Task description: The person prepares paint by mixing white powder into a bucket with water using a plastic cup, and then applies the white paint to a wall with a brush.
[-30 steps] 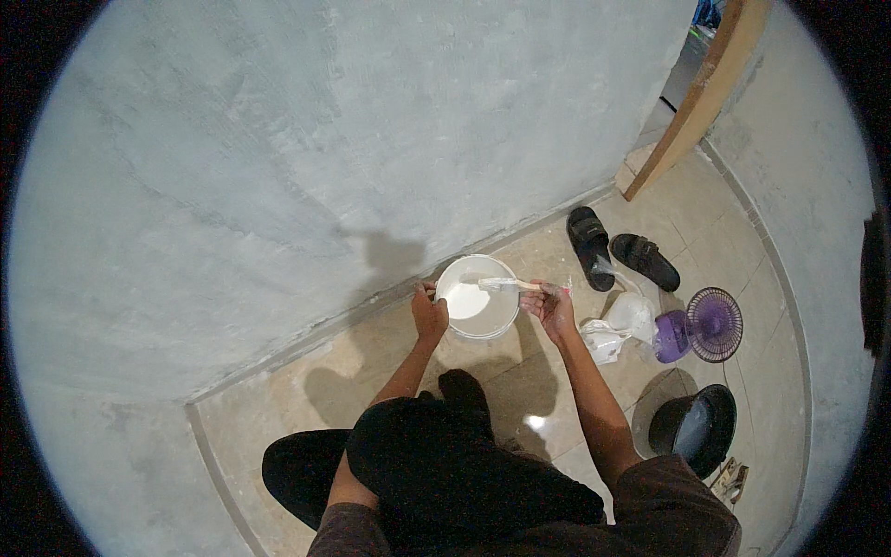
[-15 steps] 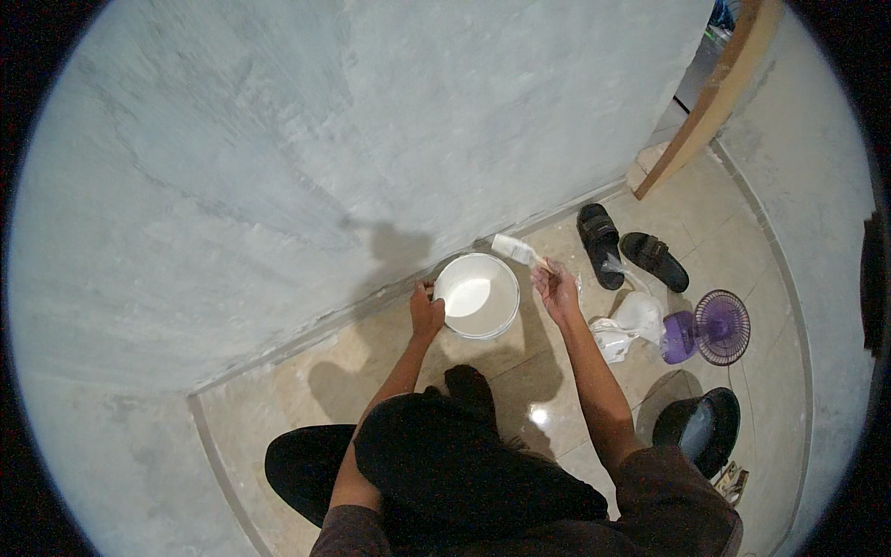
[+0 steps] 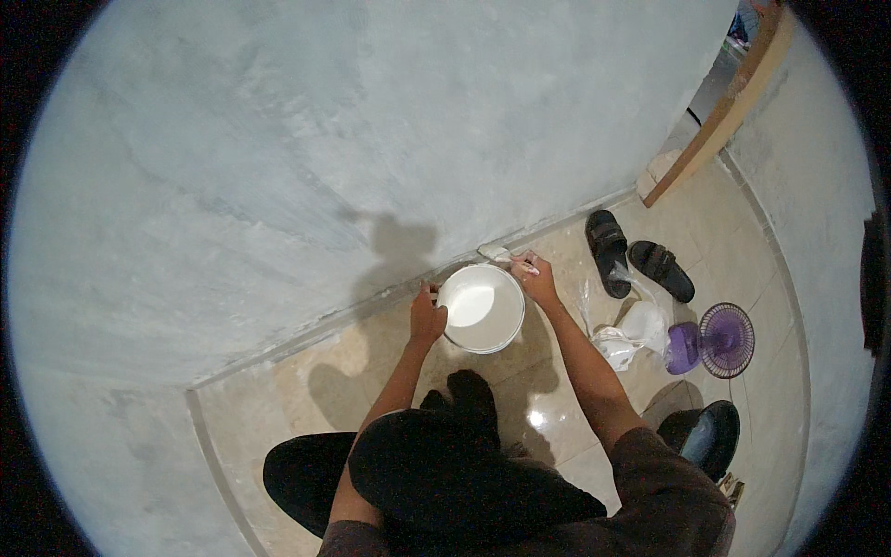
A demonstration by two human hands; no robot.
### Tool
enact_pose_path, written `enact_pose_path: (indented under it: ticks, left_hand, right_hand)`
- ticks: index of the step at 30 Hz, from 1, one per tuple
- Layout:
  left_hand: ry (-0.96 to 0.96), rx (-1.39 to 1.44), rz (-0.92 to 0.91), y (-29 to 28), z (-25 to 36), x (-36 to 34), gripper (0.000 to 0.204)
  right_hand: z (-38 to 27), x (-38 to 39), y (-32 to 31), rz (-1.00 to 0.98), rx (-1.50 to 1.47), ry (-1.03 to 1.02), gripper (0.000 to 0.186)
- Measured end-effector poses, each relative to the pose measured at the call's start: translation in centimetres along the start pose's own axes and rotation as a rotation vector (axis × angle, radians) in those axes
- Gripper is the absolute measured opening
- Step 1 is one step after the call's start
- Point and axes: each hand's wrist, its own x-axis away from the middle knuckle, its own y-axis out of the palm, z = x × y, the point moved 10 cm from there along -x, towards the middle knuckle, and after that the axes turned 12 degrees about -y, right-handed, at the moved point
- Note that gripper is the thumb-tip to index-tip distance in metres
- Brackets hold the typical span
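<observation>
A white bucket [image 3: 506,325] with white paint inside is in front of me near the foot of the wall. My left hand [image 3: 428,314] grips its left rim. In my right hand [image 3: 535,278] is a paintbrush [image 3: 495,252], held by its handle. The brush head lies just beyond the bucket's far rim, close to the grey skirting. Whether its bristles touch the skirting I cannot tell.
A pale, patchily painted wall [image 3: 278,167] rises ahead. To the right are dark sandals [image 3: 608,251], a plastic bag [image 3: 640,325], a purple fan [image 3: 726,340] and a black tub [image 3: 719,436]. A wooden door frame [image 3: 715,111] stands at the far right.
My right hand has moved left and slightly nearer the bucket, with the brush turned and lowered toward the skirting. The left hand stays on the bucket rim. The whole view has shifted slightly.
</observation>
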Motion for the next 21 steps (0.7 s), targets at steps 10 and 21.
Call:
enact_pose_path:
  ticks: [10,21]
  left_hand:
    - [-0.020,0.009,0.012,-0.1,-1.0,0.0,0.041]
    - [-0.032,-0.017,-0.027,-0.6,-2.0,-0.1,0.037]
  right_hand:
    - [-3.4,0.0,-1.5,0.065,0.165,-0.204,0.012]
    - [-3.5,-0.5,-0.6,0.141,0.283,-0.179,0.015]
